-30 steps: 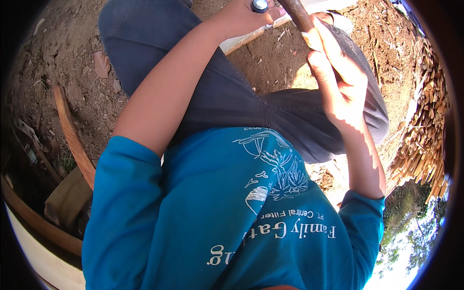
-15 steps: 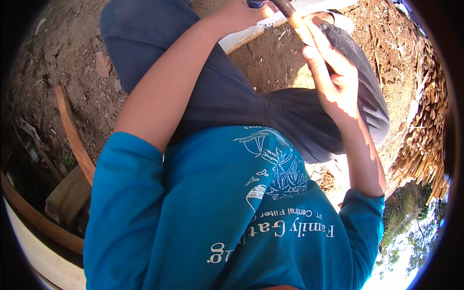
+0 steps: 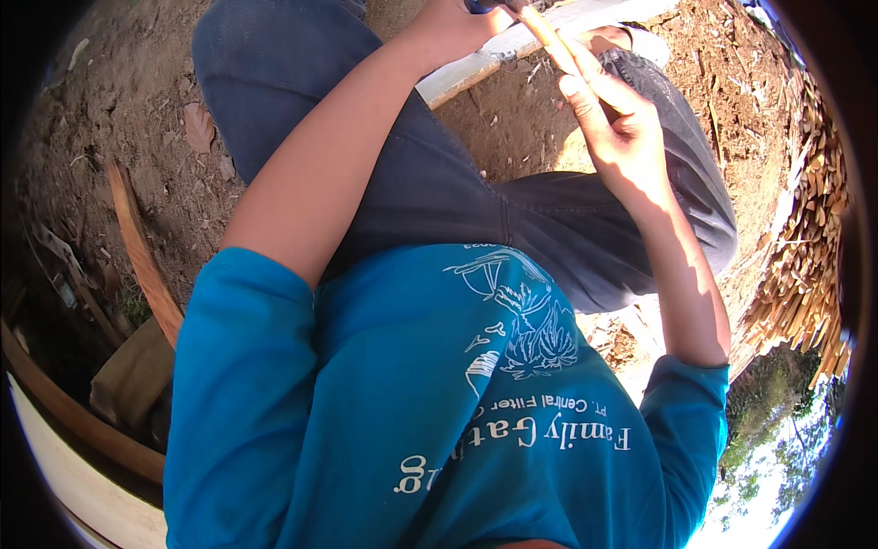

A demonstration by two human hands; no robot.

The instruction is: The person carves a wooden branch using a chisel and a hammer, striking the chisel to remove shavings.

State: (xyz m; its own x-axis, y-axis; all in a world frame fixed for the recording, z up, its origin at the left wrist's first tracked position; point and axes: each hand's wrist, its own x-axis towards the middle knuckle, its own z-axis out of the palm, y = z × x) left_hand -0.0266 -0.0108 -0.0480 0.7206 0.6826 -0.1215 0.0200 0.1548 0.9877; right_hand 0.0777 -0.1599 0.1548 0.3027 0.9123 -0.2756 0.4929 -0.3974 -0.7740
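Observation:
Near the top edge, my right hand (image 3: 622, 119) is closed on a brown wooden stick (image 3: 551, 42), thumb along its side. The stick slants up and left, and its upper end leaves the picture. Beside that end is my left hand (image 3: 457, 32), its fingers curled and partly cut off by the top edge. A small dark blue piece (image 3: 479, 5) shows at its fingers; what kind of thing it is cannot be made out. Below both hands a pale, whitish board (image 3: 462, 75) lies slantwise across the ground between my legs.
My bent legs (image 3: 402, 174) in dark trousers frame brown soil with scattered chips. A large pile of split wood sticks (image 3: 809, 247) lies at the right. At the left are a curved wood strip (image 3: 142, 252) and a wooden block (image 3: 137, 371).
My right hand and the stick have shifted slightly up and to the left. The left hand stays nearly in place by the board.

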